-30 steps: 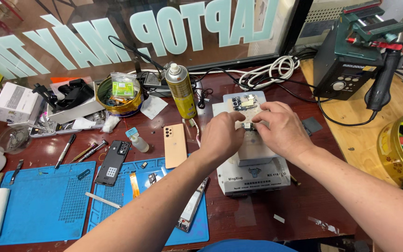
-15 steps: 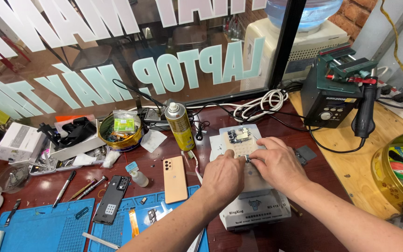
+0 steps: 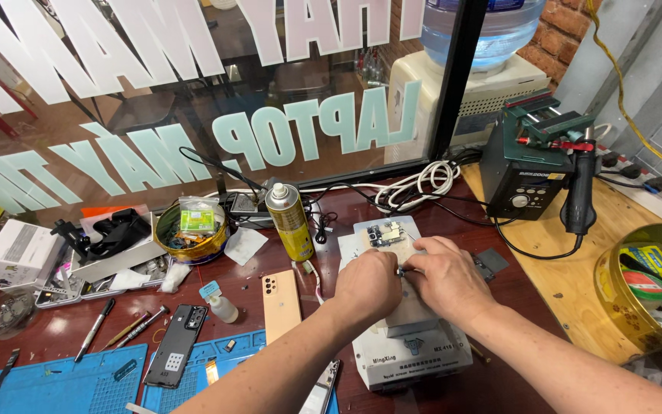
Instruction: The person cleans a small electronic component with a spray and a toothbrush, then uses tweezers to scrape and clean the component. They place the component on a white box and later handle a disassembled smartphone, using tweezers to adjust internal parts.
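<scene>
I have both hands on top of the white box-shaped heating station (image 3: 410,349) at the front of the dark red table (image 3: 270,261). My left hand (image 3: 367,287) is curled loosely, fingers bent down onto the pale plate, and my right hand (image 3: 446,277) is closed in a pinch against it, gripping what looks like a thin metal tool, though it is too small for me to be sure. The hands cover most of the plate; only a small circuit board (image 3: 385,233) shows at its far end. A peach-coloured phone back (image 3: 281,303) lies flat to the left, near a glossy yellow spray can (image 3: 290,222) standing upright. A dark phone frame (image 3: 177,354) rests partly on the blue ribbed mat (image 3: 55,387), which is cut off by the lower edge.
</scene>
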